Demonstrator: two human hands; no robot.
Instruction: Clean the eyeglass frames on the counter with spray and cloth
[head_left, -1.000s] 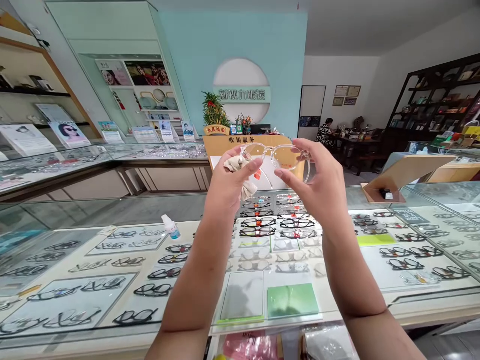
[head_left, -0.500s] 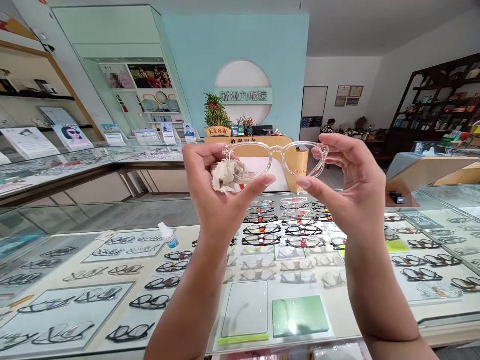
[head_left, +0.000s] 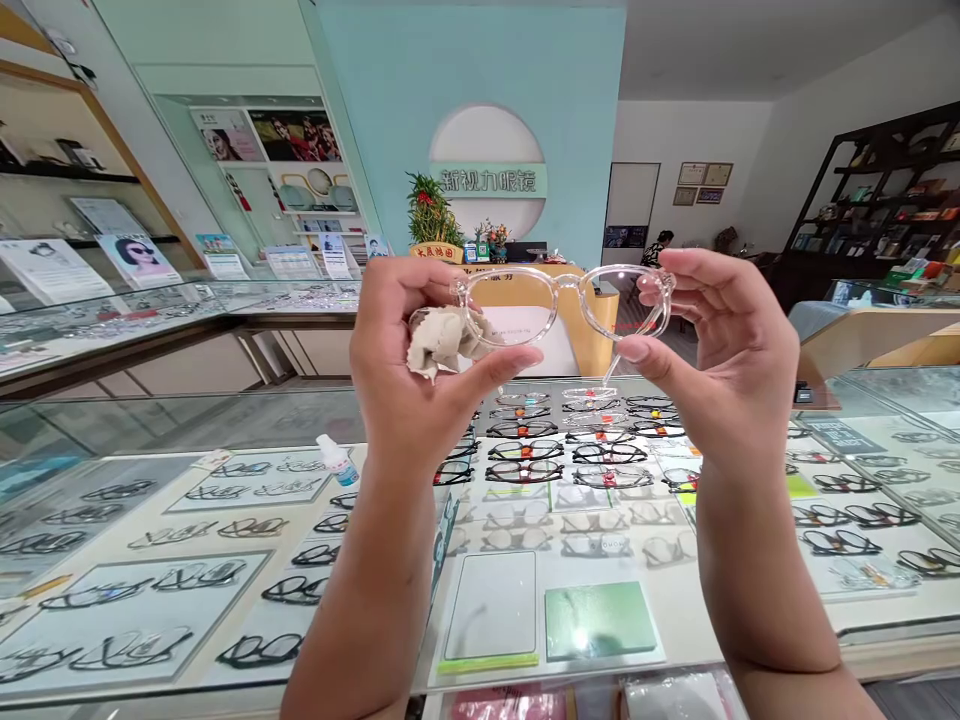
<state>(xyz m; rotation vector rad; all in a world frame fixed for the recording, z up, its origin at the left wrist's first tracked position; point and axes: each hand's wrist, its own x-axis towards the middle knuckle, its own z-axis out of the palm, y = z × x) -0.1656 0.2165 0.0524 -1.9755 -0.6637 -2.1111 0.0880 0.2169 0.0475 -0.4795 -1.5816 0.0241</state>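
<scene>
Compared with half a second ago, the counter [head_left: 892, 650] and the rows of frames [head_left: 607, 452] in it look unchanged, as do the green card [head_left: 598, 620] near the counter's front edge and the white bottle [head_left: 337, 460] on its left part. Above the counter, the left hand [head_left: 397, 395] and right hand [head_left: 739, 370] stand slightly farther apart and higher in view. The clear glasses [head_left: 568, 282], held over the counter's middle, have risen with them; a second ago they looked smaller. Each grip pinches one end of the glasses between thumb and fingers, and the left also has the crumpled cloth [head_left: 439, 340] bunched in it.

Beyond the counter, a seated person [head_left: 664, 243] is mostly hidden behind the right hand. Both forearms run out of view past the counter's front edge, where the packages [head_left: 517, 703] below are cut off too. A teal strip [head_left: 445, 530] at the counter's middle, newly uncovered, is partly hidden by the left forearm. Some left fingertips are hard to make out. One temple arm hangs visible over the counter; the other cannot be made out.
</scene>
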